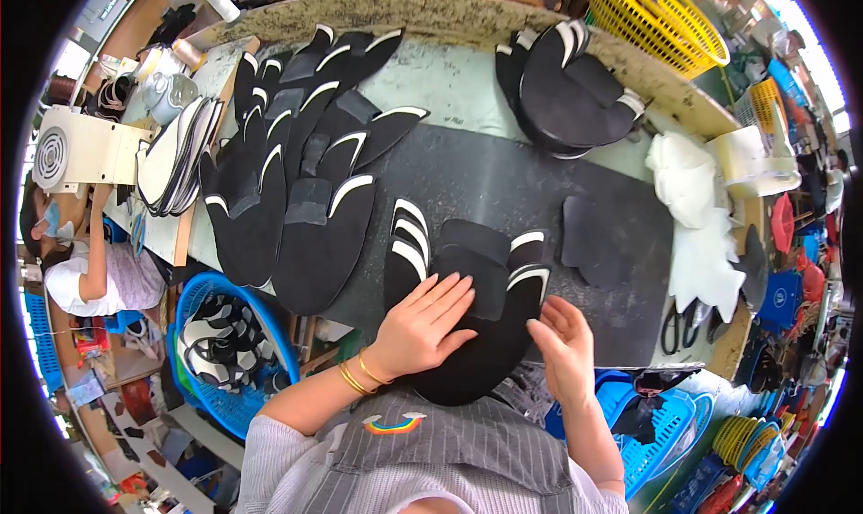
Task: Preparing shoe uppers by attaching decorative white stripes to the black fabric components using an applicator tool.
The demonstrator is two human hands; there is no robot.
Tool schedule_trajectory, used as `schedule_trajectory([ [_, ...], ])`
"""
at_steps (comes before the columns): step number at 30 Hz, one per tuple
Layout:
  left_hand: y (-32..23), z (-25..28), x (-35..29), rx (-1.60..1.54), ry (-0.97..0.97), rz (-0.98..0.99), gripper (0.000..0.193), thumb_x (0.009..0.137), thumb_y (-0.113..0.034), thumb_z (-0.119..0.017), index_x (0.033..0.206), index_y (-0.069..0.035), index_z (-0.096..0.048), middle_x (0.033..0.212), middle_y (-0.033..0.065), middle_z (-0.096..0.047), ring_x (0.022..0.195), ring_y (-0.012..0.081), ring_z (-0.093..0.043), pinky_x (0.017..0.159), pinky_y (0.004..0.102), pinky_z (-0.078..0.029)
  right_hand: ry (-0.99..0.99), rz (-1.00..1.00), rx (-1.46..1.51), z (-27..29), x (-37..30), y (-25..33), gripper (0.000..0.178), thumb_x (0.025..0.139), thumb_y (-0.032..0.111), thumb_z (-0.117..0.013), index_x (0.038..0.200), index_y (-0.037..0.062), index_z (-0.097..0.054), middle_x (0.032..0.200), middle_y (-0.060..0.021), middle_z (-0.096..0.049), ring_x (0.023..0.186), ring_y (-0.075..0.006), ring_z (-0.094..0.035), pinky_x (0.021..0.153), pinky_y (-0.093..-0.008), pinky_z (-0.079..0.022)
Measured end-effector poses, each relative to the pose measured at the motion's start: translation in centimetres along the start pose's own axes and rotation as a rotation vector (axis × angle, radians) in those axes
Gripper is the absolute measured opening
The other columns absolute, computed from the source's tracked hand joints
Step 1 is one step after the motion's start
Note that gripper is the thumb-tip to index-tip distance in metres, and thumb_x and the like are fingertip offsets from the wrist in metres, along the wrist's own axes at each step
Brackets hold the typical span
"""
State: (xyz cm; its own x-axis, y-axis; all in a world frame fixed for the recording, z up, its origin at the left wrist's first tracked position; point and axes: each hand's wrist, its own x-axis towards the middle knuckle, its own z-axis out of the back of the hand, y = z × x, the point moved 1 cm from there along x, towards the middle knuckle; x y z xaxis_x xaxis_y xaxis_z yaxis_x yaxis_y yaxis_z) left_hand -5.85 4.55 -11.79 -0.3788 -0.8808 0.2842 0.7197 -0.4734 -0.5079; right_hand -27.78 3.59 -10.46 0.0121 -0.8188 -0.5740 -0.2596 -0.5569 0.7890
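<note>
Black U-shaped fabric pieces with white curved tips, like shoe uppers (pixel 472 361), lie stacked at the table's near edge in front of me. A dark rectangular patch (pixel 476 244) spans the gap between their two arms. My left hand (pixel 415 327) rests flat on the pieces, fingers stretched out over the patch's lower left side. At the stack's right edge is my right hand (pixel 564 345), its fingers slightly bent and the thumb apart, holding nothing that I can see. A loose dark sheet (pixel 589 244) lies on the black mat to the right.
Overlapping finished-looking uppers (pixel 328 244) cover the table's left; another pile (pixel 571 96) sits at the back right. Scissors (pixel 680 327) lie near white cloth (pixel 688 226). Blue baskets (pixel 292 352) flank me below the table. A co-worker (pixel 99 276) sits at the far left.
</note>
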Motion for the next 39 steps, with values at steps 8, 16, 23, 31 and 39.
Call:
schedule_trajectory([
  [8, 1.0, 2.4, -2.1, -0.329, -0.459, 0.247, 0.021, 0.083, -0.006, -0.066, 0.103, 0.001, -0.066, 0.112, 0.0151, -0.065, 0.103, 0.0286, -0.063, 0.088, 0.0347, -0.051, 0.273, 0.235, -0.454, -3.4, 0.0, 1.7, 0.027, 0.075, 0.005, -0.076, 0.097, -0.0027, -0.063, 0.091, -0.0054, -0.066, 0.081, -0.0112, -0.060, 0.073, -0.0251, -0.049],
  [16, 12.2, 9.2, -10.3, 0.309, -0.838, 0.739, 0.040, 0.081, -0.017, -0.069, 0.115, 0.001, -0.058, 0.121, 0.0183, -0.059, 0.114, 0.0332, -0.056, 0.096, 0.0387, -0.044, 0.147, 0.572, 0.053, 0.1, 15.2, 14.8, 0.041, 0.085, 0.010, -0.066, 0.124, 0.0024, -0.056, 0.113, -0.0081, -0.062, 0.106, -0.0202, -0.059, 0.091, -0.0319, -0.047],
  [23, 16.3, 11.6, -14.3, 0.335, -0.161, 0.898, 0.082, 0.077, -0.048, -0.069, 0.132, 0.007, -0.043, 0.142, 0.0321, -0.033, 0.136, 0.0421, -0.028, 0.111, 0.0458, -0.026, -0.294, 0.587, -0.414, 1.1, 19.6, 13.9, 0.036, 0.085, 0.044, -0.067, 0.086, 0.0081, -0.062, 0.073, -0.0049, -0.062, 0.054, -0.0083, -0.048, 0.051, -0.0223, -0.040],
  [31, 16.3, 12.1, -14.4, 0.634, -0.232, 0.373, 0.031, 0.087, -0.011, -0.060, 0.115, 0.001, -0.054, 0.107, 0.0197, -0.064, 0.096, 0.0367, -0.062, 0.088, 0.0420, -0.050, -0.344, 1.116, -1.333, 1.0, 8.0, 5.0, 0.025, 0.083, 0.019, -0.069, 0.098, -0.0002, -0.062, 0.098, -0.0148, -0.062, 0.092, -0.0320, -0.056, 0.081, -0.0394, -0.046],
  [39, 13.7, 18.9, -8.4, 0.750, -0.815, 0.296, 0.022, 0.095, -0.005, -0.049, 0.114, -0.001, -0.059, 0.099, 0.0151, -0.067, 0.079, 0.0314, -0.066, 0.067, 0.0340, -0.052, -0.307, 1.202, -1.439, 1.8, 7.4, 1.5, 0.038, 0.081, 0.015, -0.068, 0.111, -0.0048, -0.057, 0.112, -0.0210, -0.058, 0.104, -0.0372, -0.052, 0.090, -0.0421, -0.046],
])
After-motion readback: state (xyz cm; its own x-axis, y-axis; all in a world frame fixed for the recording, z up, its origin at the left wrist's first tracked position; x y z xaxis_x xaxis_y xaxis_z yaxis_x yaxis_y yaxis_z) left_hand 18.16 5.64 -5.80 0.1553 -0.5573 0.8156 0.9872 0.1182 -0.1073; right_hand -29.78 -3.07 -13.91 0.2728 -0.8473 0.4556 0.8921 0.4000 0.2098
